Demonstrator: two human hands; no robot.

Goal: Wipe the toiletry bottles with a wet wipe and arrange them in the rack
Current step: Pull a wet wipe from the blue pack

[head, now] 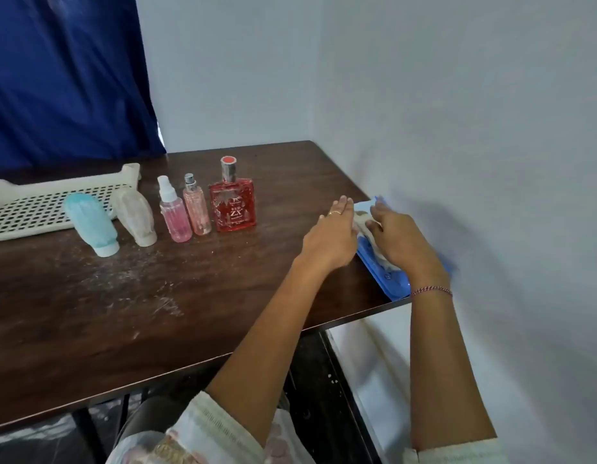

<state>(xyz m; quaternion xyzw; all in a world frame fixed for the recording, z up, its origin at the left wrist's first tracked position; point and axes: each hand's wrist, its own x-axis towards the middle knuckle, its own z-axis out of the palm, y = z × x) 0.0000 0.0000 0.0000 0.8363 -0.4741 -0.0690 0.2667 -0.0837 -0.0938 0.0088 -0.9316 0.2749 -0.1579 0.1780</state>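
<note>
Several bottles stand in a row on the dark wooden table (190,296): a light blue tube (89,222), a cream tube (136,216), a pink spray bottle (173,212), a slim pink spray bottle (196,205) and a square red perfume bottle (232,202). A white perforated rack (39,205) lies behind them at the left. At the table's right edge lies a blue wet wipe pack (387,272). My left hand (333,236) rests flat beside the pack with fingers straight. My right hand (400,239) lies over the pack, its fingers on a white wipe (365,226); the grasp is hidden.
A pale wall (457,128) runs close along the table's right side. A dark blue curtain (62,78) hangs behind the rack at the left. White dusty smears mark the tabletop in front of the bottles.
</note>
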